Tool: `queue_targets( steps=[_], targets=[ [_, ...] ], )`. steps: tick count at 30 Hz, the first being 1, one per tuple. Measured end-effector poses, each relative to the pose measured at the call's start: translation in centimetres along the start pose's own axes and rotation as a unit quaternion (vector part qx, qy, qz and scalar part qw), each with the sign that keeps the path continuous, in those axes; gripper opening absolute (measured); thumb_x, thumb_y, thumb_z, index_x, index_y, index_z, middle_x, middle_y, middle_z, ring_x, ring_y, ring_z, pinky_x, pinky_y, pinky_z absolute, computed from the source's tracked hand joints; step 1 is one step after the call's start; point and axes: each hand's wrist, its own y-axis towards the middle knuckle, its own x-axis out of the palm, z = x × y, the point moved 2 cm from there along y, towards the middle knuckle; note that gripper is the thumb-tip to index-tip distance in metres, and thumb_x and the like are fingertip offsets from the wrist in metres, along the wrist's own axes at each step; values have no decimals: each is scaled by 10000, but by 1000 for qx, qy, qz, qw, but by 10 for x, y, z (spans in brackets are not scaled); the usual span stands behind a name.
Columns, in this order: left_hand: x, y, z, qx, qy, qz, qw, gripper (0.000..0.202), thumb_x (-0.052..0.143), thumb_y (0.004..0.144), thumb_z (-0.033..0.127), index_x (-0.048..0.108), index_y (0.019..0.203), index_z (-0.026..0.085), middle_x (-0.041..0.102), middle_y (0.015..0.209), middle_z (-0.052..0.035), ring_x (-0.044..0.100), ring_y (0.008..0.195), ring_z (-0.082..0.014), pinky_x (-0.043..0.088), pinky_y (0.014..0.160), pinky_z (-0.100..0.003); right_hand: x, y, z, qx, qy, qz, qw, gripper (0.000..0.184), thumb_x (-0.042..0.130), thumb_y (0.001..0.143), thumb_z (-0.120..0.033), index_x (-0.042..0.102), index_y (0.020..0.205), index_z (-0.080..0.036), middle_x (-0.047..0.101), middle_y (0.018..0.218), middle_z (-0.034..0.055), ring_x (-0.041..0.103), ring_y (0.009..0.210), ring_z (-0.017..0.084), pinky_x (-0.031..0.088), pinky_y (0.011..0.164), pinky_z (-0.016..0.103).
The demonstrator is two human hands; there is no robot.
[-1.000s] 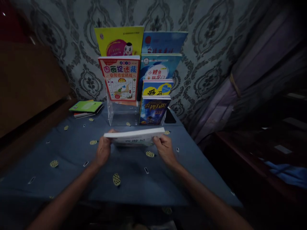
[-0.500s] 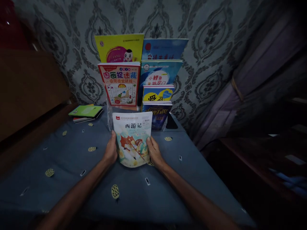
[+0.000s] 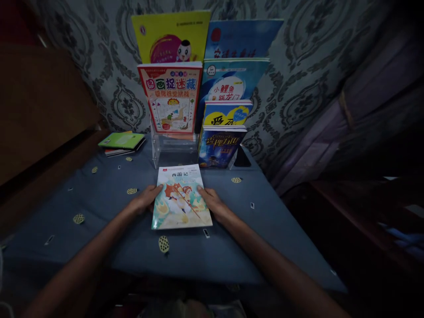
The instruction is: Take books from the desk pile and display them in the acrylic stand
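Observation:
A thin picture book (image 3: 180, 196) with a white top and a colourful cartoon cover lies nearly flat on the blue tablecloth (image 3: 99, 221). My left hand (image 3: 145, 198) grips its left edge and my right hand (image 3: 212, 203) grips its right edge, thumbs on the cover. Just beyond it stands a clear tiered display rack (image 3: 174, 148) filled with upright books: a red-framed one (image 3: 170, 99), a yellow one (image 3: 170, 37), two blue ones (image 3: 233, 81) and a dark one (image 3: 220, 148) at the front right. The rack's front left slot holds no book.
A small stack of thin books with a green cover (image 3: 122, 142) lies at the table's back left. A dark wooden panel (image 3: 39, 101) rises on the left. Purple curtains (image 3: 364, 101) hang on the right, beyond the table's right edge.
The book was held edge-on, then turned upright with its cover facing me. Now both hands have lowered it flat onto the cloth, closer to me.

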Motion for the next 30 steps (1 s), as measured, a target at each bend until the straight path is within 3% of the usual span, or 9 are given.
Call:
queue_targets(
  steps=[3, 6, 10, 12, 14, 18, 22, 25, 30],
  targets=[
    [-15, -1, 4, 10, 142, 16, 990, 267, 691, 866, 402, 583, 754, 186, 572, 420, 35, 510, 312, -141, 359, 345, -200, -5, -2, -2, -50, -61, -6, 997, 403, 745, 776, -562, 696, 853, -170, 719, 635, 19, 675, 591, 189, 546, 556, 285],
    [-23, -4, 13, 77, 336, 84, 935, 203, 637, 891, 348, 570, 776, 195, 632, 536, -6, 621, 480, -182, 432, 481, -234, -15, -9, -8, -94, -200, -6, 975, 350, 685, 837, -495, 705, 976, -174, 703, 630, -4, 644, 548, 173, 527, 552, 279],
    [-20, -3, 21, 174, 504, 154, 832, 147, 556, 930, 316, 618, 981, 193, 728, 925, -106, 693, 935, -275, 511, 777, -330, -22, -21, -27, -157, -466, 59, 869, 300, 533, 930, -340, 715, 1097, -169, 768, 857, 89, 713, 743, 240, 532, 688, 328],
    [-14, 2, 21, 240, 559, 163, 777, 205, 483, 963, 284, 613, 1086, 186, 706, 1071, -130, 660, 1054, -282, 511, 876, -366, -13, -22, -36, -194, -528, 74, 824, 316, 488, 954, -290, 704, 1146, -163, 767, 1019, 127, 721, 874, 260, 533, 779, 347],
    [-8, 9, 18, 293, 579, 155, 745, 268, 433, 973, 236, 599, 1170, 161, 668, 1177, -150, 625, 1133, -281, 501, 956, -394, 8, -18, -39, -243, -544, 34, 803, 320, 449, 974, -239, 697, 1160, -162, 747, 1109, 131, 706, 977, 252, 528, 866, 344],
    [-5, 26, 6, 322, 572, 140, 741, 375, 392, 973, 182, 545, 1310, 126, 625, 1308, -170, 600, 1212, -272, 472, 1047, -437, 60, 2, -31, -326, -559, -108, 755, 367, 422, 979, -165, 632, 1279, -145, 654, 1349, 137, 580, 1287, 243, 435, 1102, 377],
    [-9, 35, -7, 347, 558, 147, 739, 428, 359, 982, 175, 510, 1379, 122, 581, 1416, -184, 550, 1316, -273, 438, 1103, -467, 80, 27, -16, -328, -579, -154, 731, 491, 411, 972, -141, 480, 1457, -108, 477, 1550, 169, 379, 1484, 244, 286, 1227, 456],
    [-11, 37, -11, 353, 562, 151, 732, 438, 335, 990, 176, 514, 1386, 118, 565, 1446, -189, 531, 1350, -281, 428, 1116, -475, 69, 43, -12, -316, -584, -141, 734, 492, 369, 1009, -190, 454, 1484, -92, 418, 1584, 186, 320, 1516, 240, 235, 1249, 482],
    [-10, 37, -10, 358, 568, 142, 728, 448, 317, 994, 179, 525, 1379, 85, 562, 1448, -210, 526, 1357, -304, 427, 1115, -491, 20, 65, -18, -258, -591, -67, 761, 498, 353, 1031, -251, 455, 1491, -93, 416, 1584, 186, 327, 1513, 251, 211, 1245, 527]
  ],
)
